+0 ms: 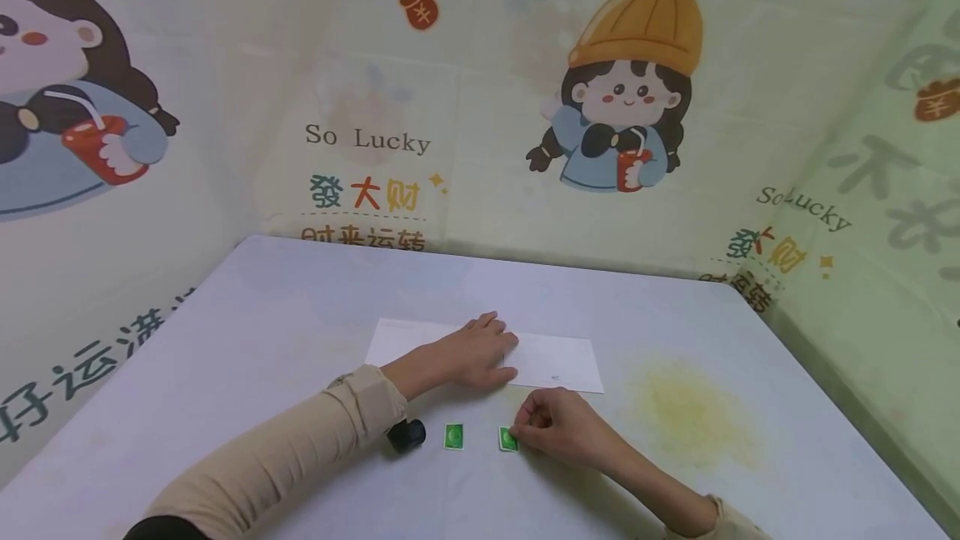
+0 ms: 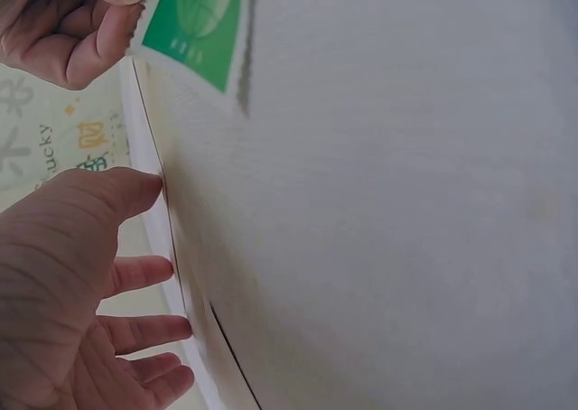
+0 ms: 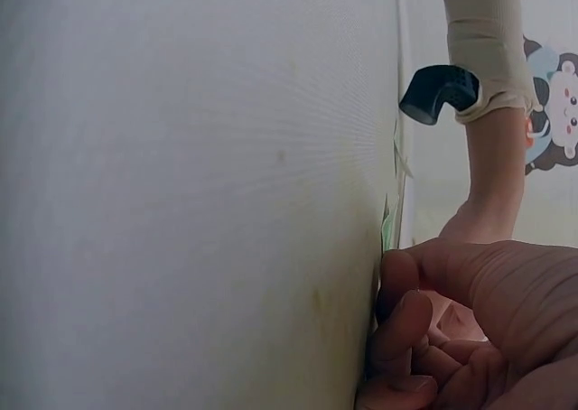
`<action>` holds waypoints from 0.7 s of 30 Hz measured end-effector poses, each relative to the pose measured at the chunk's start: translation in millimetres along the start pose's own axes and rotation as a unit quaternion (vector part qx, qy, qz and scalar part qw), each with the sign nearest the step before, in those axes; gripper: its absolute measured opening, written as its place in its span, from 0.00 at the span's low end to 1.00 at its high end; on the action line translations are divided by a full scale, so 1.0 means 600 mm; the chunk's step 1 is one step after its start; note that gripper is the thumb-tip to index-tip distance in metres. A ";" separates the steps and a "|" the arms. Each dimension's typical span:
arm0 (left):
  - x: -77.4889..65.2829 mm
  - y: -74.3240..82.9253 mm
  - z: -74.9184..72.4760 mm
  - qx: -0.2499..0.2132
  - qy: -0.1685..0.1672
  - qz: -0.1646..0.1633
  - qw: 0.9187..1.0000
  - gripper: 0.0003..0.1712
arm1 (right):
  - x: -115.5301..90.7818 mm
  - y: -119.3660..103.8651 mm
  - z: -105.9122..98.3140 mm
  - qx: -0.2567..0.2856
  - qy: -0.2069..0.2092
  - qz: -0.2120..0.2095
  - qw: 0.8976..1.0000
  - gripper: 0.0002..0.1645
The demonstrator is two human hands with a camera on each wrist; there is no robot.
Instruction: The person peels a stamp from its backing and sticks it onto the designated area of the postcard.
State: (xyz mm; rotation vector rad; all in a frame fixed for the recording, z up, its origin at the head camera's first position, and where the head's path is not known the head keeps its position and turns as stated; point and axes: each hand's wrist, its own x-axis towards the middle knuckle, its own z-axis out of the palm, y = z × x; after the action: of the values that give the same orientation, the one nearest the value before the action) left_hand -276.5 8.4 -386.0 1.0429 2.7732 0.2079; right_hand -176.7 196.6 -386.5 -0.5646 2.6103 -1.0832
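Observation:
A strip of white paper (image 1: 553, 361) with a small dark mark lies across the middle of the table; whether it is one piece or two, I cannot tell. Across it rests my left hand (image 1: 480, 354), palm down with fingers spread. Nearer to me, the thumb and fingers of my right hand (image 1: 562, 427) pinch the edge of a small green stamp (image 1: 507, 439) with a white perforated border. In the left wrist view that stamp (image 2: 200, 22) looks tilted. A second green stamp (image 1: 453, 437) lies flat to its left.
By the left cuff is a black rounded object (image 1: 407, 435), seen in the right wrist view as a dark curved piece (image 3: 438, 92) against the sleeve. The white table (image 1: 300, 298) has a yellowish stain (image 1: 697, 415) at right. Printed cloth walls (image 1: 480, 107) surround it.

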 end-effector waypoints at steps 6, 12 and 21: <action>-0.004 -0.002 -0.001 -0.004 0.007 0.008 1.000 0.35 | -0.002 -0.005 0.001 0.006 -0.005 0.003 1.000 0.06; -0.015 0.004 -0.011 -0.011 0.020 0.016 1.000 0.34 | -0.005 -0.005 0.002 0.029 -0.016 -0.003 0.999 0.05; -0.048 0.019 -0.025 -0.058 0.053 0.015 0.997 0.33 | -0.014 -0.013 -0.015 0.051 -0.007 -0.025 0.998 0.06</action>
State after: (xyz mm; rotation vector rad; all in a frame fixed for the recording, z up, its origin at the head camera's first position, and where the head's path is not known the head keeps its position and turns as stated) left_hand -251.3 -3.1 -365.8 1.0744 2.8013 0.4347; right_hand -170.6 200.9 -374.2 -0.6156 2.5238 -1.2152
